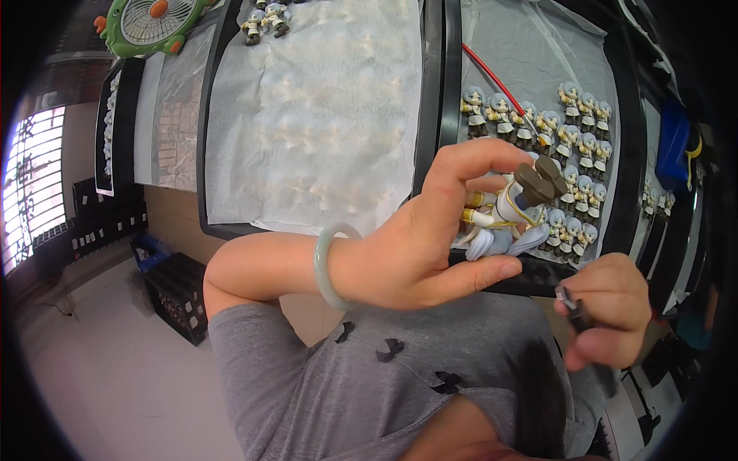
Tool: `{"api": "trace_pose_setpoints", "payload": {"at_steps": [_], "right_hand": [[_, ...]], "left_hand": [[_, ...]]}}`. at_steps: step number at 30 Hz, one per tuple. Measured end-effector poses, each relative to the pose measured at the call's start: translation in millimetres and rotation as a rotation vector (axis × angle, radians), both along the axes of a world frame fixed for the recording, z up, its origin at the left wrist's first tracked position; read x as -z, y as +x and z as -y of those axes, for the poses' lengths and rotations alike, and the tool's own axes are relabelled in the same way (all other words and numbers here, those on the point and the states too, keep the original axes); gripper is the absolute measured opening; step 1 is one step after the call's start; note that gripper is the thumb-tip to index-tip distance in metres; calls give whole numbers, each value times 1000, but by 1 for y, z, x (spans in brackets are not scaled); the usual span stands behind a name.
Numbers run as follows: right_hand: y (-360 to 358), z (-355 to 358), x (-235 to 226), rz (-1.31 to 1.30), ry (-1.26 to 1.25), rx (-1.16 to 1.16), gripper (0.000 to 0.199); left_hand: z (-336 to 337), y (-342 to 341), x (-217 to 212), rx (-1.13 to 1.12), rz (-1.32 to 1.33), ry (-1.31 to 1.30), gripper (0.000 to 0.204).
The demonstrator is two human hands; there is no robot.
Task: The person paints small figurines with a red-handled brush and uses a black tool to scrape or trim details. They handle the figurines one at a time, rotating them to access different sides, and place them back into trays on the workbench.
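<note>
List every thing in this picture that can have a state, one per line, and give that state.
left hand: fingers shut on the figurine, held tipped over, feet uppermost
figurine: off the tray, in the left hand
right hand: shut on a small dark tool
small dark tool: gripped, tip toward the figurine
right tray: partly filled with standing figurines
middle tray: covered with white sheet
fan: running or not, cannot tell

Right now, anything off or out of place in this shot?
Small dark scraps lie scattered on the grey cloth over the lap, away from the trays. The figurine in the left hand is held upside down, feet up. The figurines on the right tray stand in tidy rows.
</note>
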State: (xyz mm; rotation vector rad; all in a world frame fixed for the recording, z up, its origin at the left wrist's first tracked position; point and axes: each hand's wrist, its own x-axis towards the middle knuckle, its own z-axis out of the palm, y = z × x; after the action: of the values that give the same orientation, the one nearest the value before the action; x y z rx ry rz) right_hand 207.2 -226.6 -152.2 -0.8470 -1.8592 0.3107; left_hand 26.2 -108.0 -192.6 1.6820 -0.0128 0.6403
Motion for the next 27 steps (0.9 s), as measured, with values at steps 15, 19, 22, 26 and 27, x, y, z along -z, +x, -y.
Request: {"api": "trace_pose_setpoints", "payload": {"at_steps": [15, 19, 22, 26, 27], "right_hand": [[-21, -4, -2, 138, -12, 144, 27], [-20, -4, -2, 127, -20, 137, 28], [-22, -3, -2, 107, -28, 153, 28], [-21, -2, 0, 157, 7, 167, 25], [-20, -2, 0, 180, 11, 162, 23]], "left_hand": [[-2, -2, -4, 153, -60, -37, 81], [-2, -1, -4, 162, -54, -64, 80], [-1, -1, -5, 148, -63, -63, 79], [-1, -2, -6, 140, -86, -49, 78], [-1, -1, -5, 142, -81, -58, 78]]}}
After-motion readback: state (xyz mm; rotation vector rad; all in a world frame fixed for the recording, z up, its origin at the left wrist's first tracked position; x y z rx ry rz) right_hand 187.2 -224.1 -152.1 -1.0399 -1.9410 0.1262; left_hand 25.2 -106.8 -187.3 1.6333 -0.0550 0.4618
